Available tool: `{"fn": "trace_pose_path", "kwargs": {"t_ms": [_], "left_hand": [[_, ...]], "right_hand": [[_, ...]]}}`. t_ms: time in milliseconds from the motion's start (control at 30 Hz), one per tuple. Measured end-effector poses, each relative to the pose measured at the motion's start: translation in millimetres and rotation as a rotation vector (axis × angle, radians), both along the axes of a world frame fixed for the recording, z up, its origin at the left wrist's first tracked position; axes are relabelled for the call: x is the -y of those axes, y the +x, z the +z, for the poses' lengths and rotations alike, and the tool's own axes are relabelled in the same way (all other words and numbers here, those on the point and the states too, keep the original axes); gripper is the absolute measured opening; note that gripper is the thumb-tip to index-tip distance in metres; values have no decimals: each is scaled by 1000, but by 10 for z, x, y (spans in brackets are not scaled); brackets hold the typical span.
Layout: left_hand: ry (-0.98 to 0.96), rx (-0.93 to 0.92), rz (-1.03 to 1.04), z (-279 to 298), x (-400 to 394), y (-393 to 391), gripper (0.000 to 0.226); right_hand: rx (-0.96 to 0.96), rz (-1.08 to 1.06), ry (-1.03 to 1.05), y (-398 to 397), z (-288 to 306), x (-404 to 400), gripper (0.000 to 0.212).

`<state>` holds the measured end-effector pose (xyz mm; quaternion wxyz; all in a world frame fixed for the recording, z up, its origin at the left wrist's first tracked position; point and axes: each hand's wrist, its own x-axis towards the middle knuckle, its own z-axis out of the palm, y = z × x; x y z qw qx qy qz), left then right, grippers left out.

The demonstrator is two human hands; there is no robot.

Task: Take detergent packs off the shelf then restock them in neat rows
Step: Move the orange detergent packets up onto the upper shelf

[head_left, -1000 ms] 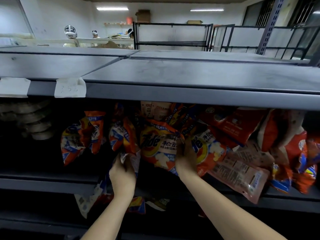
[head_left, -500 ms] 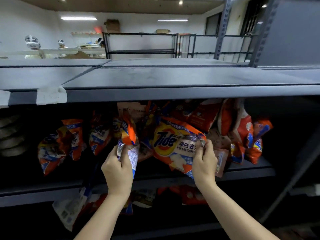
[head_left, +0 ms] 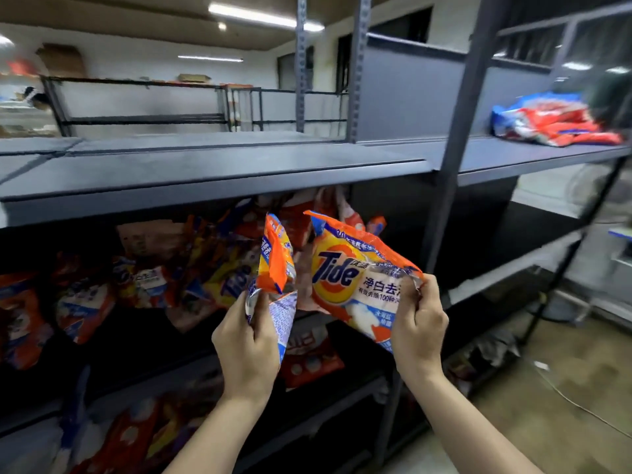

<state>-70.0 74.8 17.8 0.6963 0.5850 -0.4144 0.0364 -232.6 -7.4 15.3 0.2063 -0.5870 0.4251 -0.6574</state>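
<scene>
My right hand (head_left: 419, 328) grips an orange Tide detergent pack (head_left: 352, 278) by its right edge, its front facing me. My left hand (head_left: 248, 340) grips a second orange pack (head_left: 277, 265) near its bottom, held edge-on and upright. Both packs are in the air in front of the grey middle shelf (head_left: 191, 367), clear of the other packs. Several more orange detergent packs (head_left: 143, 278) stand in a loose jumble on that shelf to the left. A heap of packs (head_left: 554, 121) lies on the upper shelf at the far right.
The grey top shelf board (head_left: 212, 165) runs above the packs. A dark upright post (head_left: 455, 165) stands just right of my right hand. More packs (head_left: 136, 436) lie on the lower shelf. Open concrete floor (head_left: 554, 405) is at the lower right.
Both hands have pulled their packs out of the shelf and lifted them toward me. My view has swung to the right, bringing the right shelf bay and its heap into sight.
</scene>
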Motion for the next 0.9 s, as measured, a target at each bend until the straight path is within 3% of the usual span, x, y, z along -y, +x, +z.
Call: {"fn": "trace_pose_path", "kwargs": {"t_ms": [200, 333, 467, 600, 900], "left_hand": [[-69, 72, -168, 172, 249, -546, 21], [-94, 79, -261, 261, 510, -912, 38], [-115, 101, -325, 389, 834, -1321, 36], [-135, 79, -381, 538, 1247, -1819, 26], [-208, 58, -417, 801, 2544, -3084, 30]], "right_hand": [[15, -168, -87, -677, 201, -30, 26], [-22, -275, -100, -1139, 271, 93, 23], [-23, -373, -142, -1599, 379, 328, 18], [-30, -442, -183, -2108, 469, 703, 20], [-57, -443, -218, -3376, 646, 1987, 27]]}}
